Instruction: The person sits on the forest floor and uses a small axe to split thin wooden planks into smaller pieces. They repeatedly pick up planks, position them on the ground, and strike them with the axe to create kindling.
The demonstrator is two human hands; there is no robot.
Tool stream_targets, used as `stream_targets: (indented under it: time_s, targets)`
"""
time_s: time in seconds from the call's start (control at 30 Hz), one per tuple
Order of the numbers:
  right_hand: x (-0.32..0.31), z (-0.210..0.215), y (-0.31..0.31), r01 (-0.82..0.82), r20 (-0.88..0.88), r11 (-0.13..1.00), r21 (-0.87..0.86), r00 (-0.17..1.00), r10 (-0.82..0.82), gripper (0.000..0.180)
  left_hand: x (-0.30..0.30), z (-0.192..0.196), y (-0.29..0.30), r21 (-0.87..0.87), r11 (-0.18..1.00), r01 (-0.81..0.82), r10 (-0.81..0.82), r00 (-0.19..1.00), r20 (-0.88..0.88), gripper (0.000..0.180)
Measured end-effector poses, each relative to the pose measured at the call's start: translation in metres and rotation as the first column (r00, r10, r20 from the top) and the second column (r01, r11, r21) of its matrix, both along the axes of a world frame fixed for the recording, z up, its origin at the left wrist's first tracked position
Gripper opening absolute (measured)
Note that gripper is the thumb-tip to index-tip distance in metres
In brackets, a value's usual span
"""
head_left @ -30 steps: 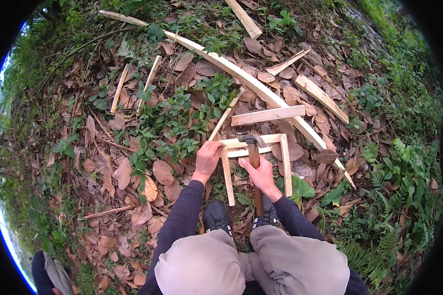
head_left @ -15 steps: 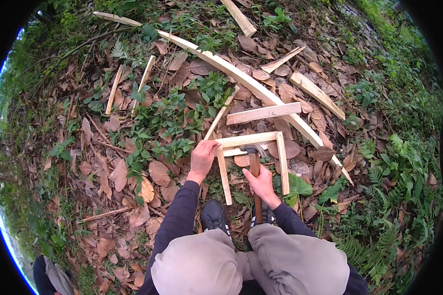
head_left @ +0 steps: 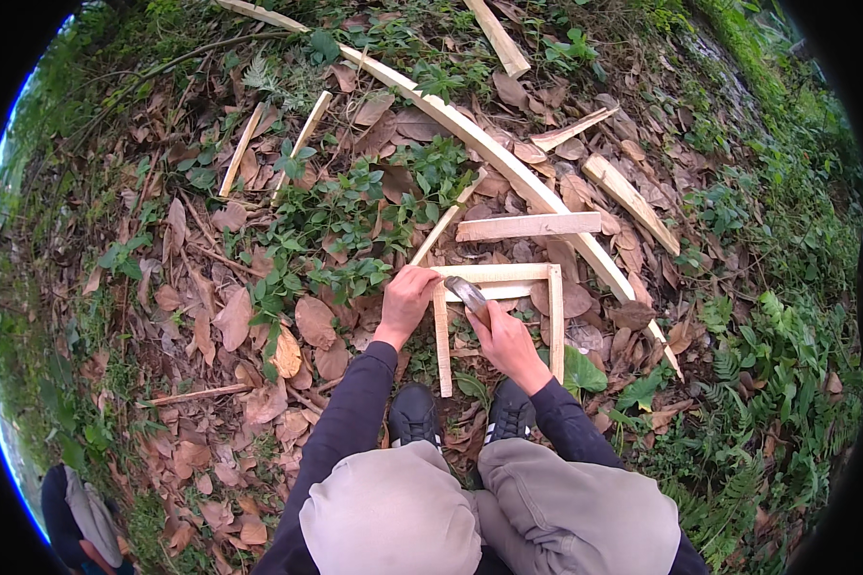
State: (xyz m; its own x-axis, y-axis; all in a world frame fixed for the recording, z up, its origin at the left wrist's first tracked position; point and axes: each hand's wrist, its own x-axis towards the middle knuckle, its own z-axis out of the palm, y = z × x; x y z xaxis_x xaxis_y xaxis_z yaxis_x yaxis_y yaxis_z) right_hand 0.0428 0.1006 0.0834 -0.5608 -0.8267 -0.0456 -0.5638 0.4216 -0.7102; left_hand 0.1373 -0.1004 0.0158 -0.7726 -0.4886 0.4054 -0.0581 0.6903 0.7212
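Observation:
A three-sided frame of pale wooden strips (head_left: 508, 272) lies on the leaf litter in front of my shoes, its two side strips pointing toward me. My left hand (head_left: 409, 299) is closed in a pinch at the frame's left corner. Whatever sits between its fingertips is too small to make out. My right hand (head_left: 510, 343) grips a hammer (head_left: 465, 292) by its wooden handle, over the inside of the frame. The hammer's metal head is tilted and close to the left corner, beside my left fingertips. Whether it touches the wood, I cannot tell.
Just beyond the frame, a short wooden board (head_left: 527, 226) lies across a long pale pole (head_left: 489, 149). Loose wood pieces (head_left: 631, 201) and thin sticks (head_left: 242, 149) are scattered around. Green plants grow among brown leaves. Part of another person (head_left: 86, 522) shows at lower left.
The hammer has moved left, from the middle of the frame to its left corner, and its head has turned. My left hand stays pinched at that corner. The whole view has shifted slightly.

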Motion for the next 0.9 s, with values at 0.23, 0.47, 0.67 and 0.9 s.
stream_targets:
  time_s: [0.23, 0.47, 0.67, 0.9]
  targets:
    - [0.001, 0.002, -0.010, -0.052, -0.151, 0.998, 0.021, 0.987, 0.054, 0.027, 0.002, -0.001, 0.001, 0.004, 1.000, -0.015, 0.015, 1.000, 0.016, 0.013]
    - [-0.001, -0.008, -0.008, -0.073, -0.141, 0.995, 0.064, 0.987, 0.081, 0.028, 0.002, -0.002, 0.000, 0.038, 0.999, -0.032, 0.031, 0.999, 0.011, 0.014]
    - [-0.001, -0.008, -0.010, -0.051, -0.120, 0.998, 0.031, 0.991, 0.055, 0.026, 0.002, -0.003, 0.001, 0.010, 1.000, -0.029, 0.029, 1.000, 0.000, 0.015]
    - [0.000, -0.001, -0.017, -0.051, -0.102, 0.995, 0.088, 0.993, 0.060, 0.026, 0.004, -0.007, 0.002, 0.035, 0.998, -0.052, 0.052, 0.999, -0.006, 0.016]
